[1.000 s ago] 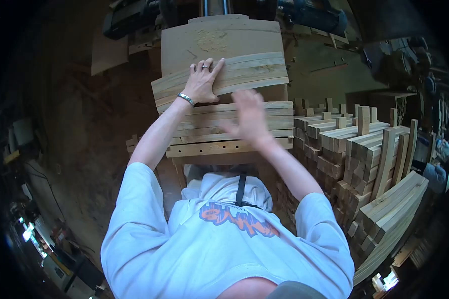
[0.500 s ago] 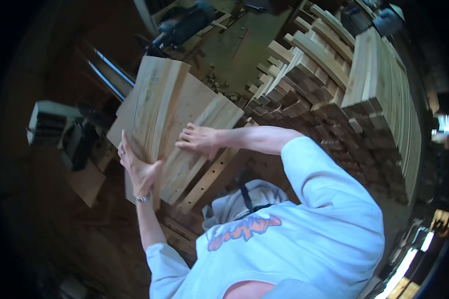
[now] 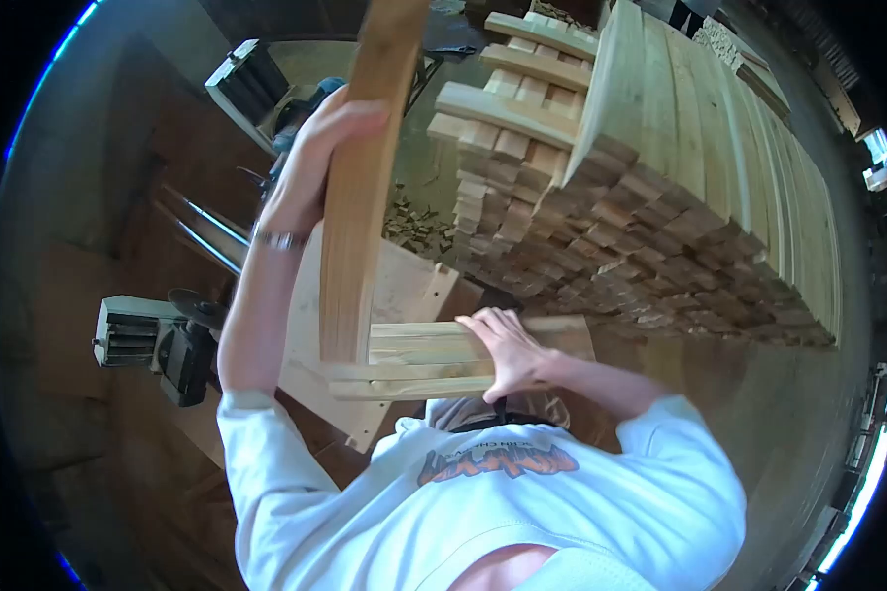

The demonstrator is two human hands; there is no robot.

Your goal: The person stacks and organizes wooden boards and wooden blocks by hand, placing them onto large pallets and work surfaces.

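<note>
My left hand (image 3: pixel 327 148), with a band at the wrist, is wrapped round the upper part of a long wooden board (image 3: pixel 355 236). The board stands up from the worktable, and its top runs out of view. Below and to the right, light wooden boards (image 3: pixel 419 369) lie side by side close in front of my body. My right hand (image 3: pixel 511 353) spans them, fingertips at the far edge and thumb at the near edge. The lower end of the raised board overlaps their left end in this view. The pale worktable (image 3: pixel 315 345) shows underneath.
A large stack of timber (image 3: pixel 650 227) rises ahead and to the right, with several loose boards (image 3: pixel 508 113) across its top. Machines with dark discs (image 3: pixel 192 345) stand at the left near two shiny rails (image 3: pixel 212 231). Wood offcuts (image 3: pixel 414 227) lie on the floor.
My left hand has moved up and forward, raising one board from the tabletop. My right hand has shifted right and now spans the lower boards. The view has turned.
</note>
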